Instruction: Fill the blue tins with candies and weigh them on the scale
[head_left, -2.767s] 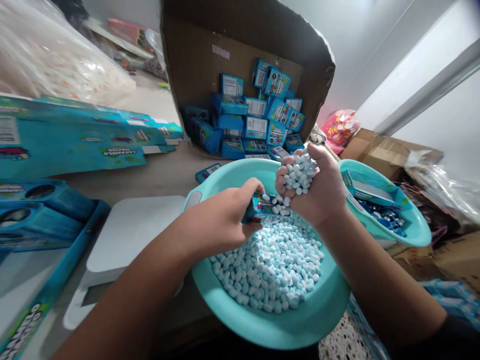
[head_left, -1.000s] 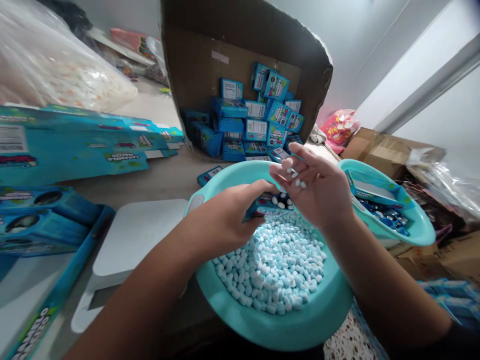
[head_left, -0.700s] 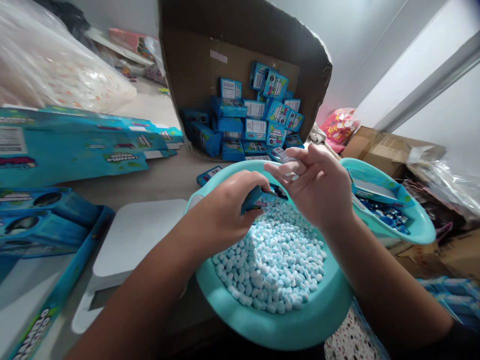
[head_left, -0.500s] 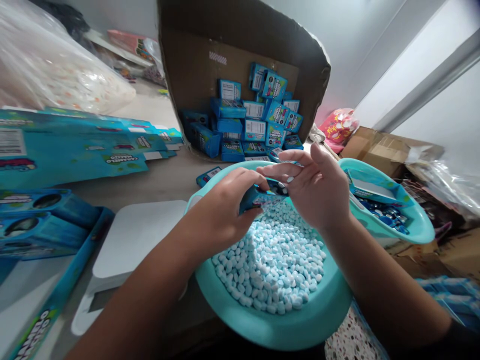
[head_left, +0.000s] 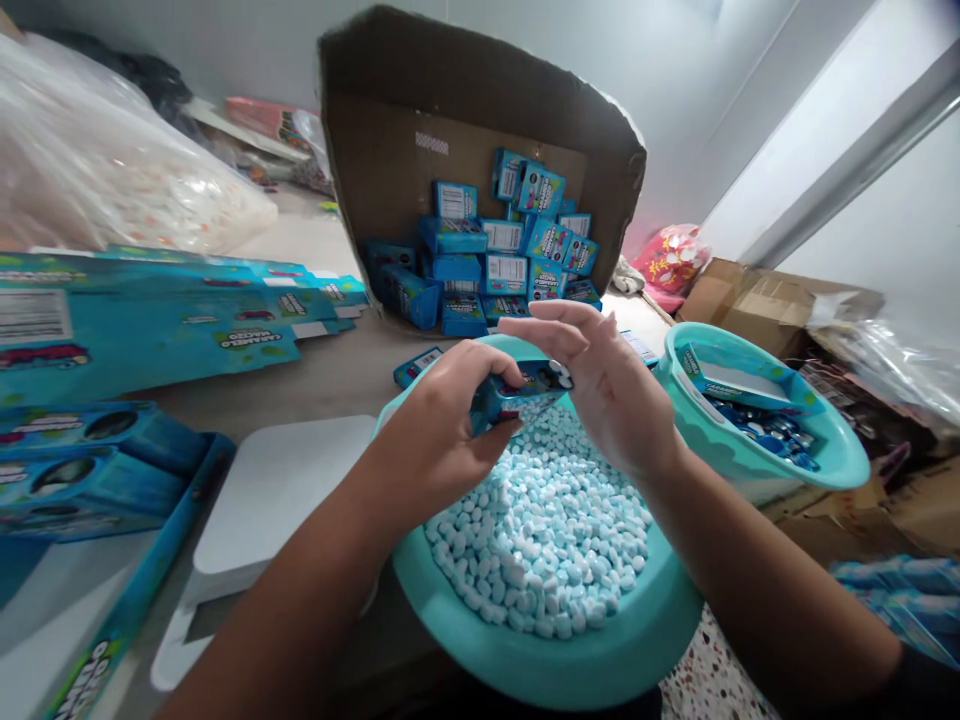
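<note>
My left hand [head_left: 457, 420] grips a small blue candy box [head_left: 517, 393] tilted on its side, fingers above and thumb below. Some white candies [head_left: 559, 373] show at the box's right end. Against that end rests my right hand [head_left: 611, 390], its palm turned to the box and its fingers stretched out. Both hands are over a turquoise tub [head_left: 540, 665], which holds a heap of pale blue and white candies [head_left: 540, 540].
Behind the tub, a large cardboard box [head_left: 375, 140] lies open towards me with several filled blue boxes [head_left: 504, 272]. To the left are a white scale [head_left: 277, 490] and flat blue cartons [head_left: 172, 320]. A second turquoise tub [head_left: 840, 440] stands at the right.
My right hand's fingers have straightened and drawn together, and the palm has turned towards the box. The left hand keeps its hold on the candy box. The view has shifted slightly.
</note>
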